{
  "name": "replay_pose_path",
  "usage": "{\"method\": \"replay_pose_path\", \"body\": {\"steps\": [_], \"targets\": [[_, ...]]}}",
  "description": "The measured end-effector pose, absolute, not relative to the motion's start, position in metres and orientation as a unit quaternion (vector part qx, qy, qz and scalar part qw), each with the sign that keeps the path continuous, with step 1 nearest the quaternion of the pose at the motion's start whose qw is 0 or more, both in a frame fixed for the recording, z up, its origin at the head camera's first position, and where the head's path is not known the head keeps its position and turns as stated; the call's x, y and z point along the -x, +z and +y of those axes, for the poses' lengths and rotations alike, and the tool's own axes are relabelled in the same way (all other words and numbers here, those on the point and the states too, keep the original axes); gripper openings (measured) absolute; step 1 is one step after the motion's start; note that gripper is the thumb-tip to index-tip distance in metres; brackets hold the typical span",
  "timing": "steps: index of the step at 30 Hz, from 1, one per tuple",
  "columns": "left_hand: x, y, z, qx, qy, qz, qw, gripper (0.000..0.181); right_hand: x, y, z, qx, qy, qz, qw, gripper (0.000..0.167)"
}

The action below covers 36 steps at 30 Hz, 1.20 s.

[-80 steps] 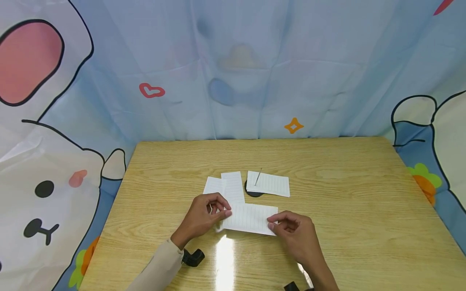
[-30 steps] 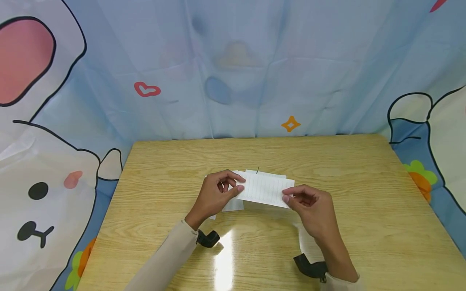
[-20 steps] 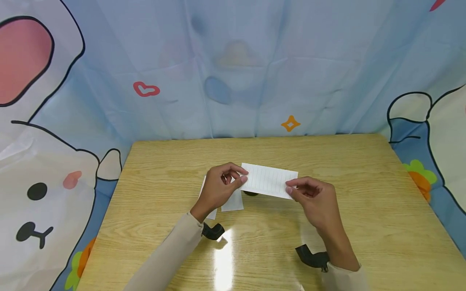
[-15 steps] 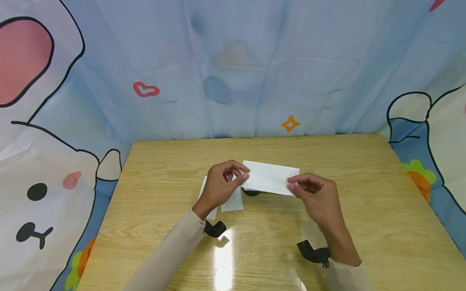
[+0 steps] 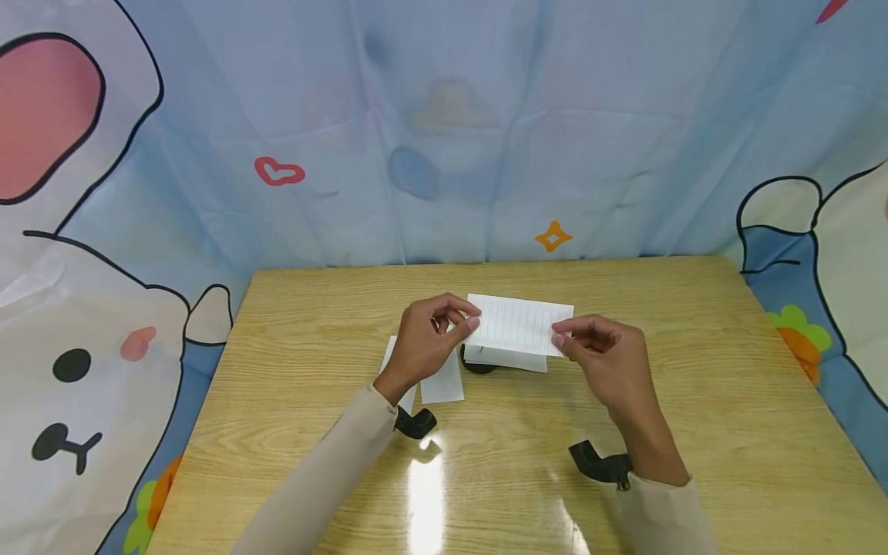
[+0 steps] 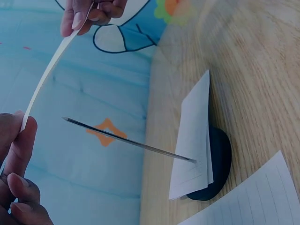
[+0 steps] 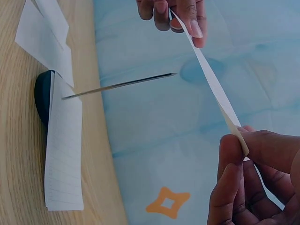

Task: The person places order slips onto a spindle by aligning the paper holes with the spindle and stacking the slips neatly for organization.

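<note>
A slip of lined paper is stretched between both hands, raised above the table. My left hand pinches its left end with thumb and fingers; my right hand pinches the right end. Beneath it stands a bill spike, its round black base on the table and its thin metal needle pointing up. Several lined slips are pierced on the needle and lie on the base. In both wrist views the needle's tip is close to the held slip but apart from it, and the slip bends slightly.
Two loose paper slips lie left of the spike, partly behind the left hand and wrist. The wooden table ends at a printed curtain. A black wrist camera hangs under each forearm.
Both hands have lifted the slip from low over the table, up and away to above the spike. Over the last half second it rises further, uncovering part of the pierced slips and the black base.
</note>
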<state>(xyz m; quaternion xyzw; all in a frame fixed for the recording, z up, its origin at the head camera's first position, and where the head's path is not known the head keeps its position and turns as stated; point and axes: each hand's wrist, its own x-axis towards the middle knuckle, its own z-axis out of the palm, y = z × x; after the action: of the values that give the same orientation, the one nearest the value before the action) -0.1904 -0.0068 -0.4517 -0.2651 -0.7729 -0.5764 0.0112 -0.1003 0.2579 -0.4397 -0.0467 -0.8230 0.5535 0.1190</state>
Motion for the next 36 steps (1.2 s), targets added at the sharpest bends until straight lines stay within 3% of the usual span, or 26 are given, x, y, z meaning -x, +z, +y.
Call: {"method": "replay_pose_path", "body": {"steps": [17, 36], "targets": [[0.208, -0.453, 0.008, 0.256, -0.574, -0.778, 0.004, 0.011, 0.117, -0.44, 0.268, 0.091, 0.577, -0.806, 0.095, 0.028], [0.213, -0.457, 0.013, 0.236, -0.556, -0.797, -0.004, 0.009, 0.126, -0.454, 0.272, 0.079, 0.59, -0.799, 0.086, 0.029]]}}
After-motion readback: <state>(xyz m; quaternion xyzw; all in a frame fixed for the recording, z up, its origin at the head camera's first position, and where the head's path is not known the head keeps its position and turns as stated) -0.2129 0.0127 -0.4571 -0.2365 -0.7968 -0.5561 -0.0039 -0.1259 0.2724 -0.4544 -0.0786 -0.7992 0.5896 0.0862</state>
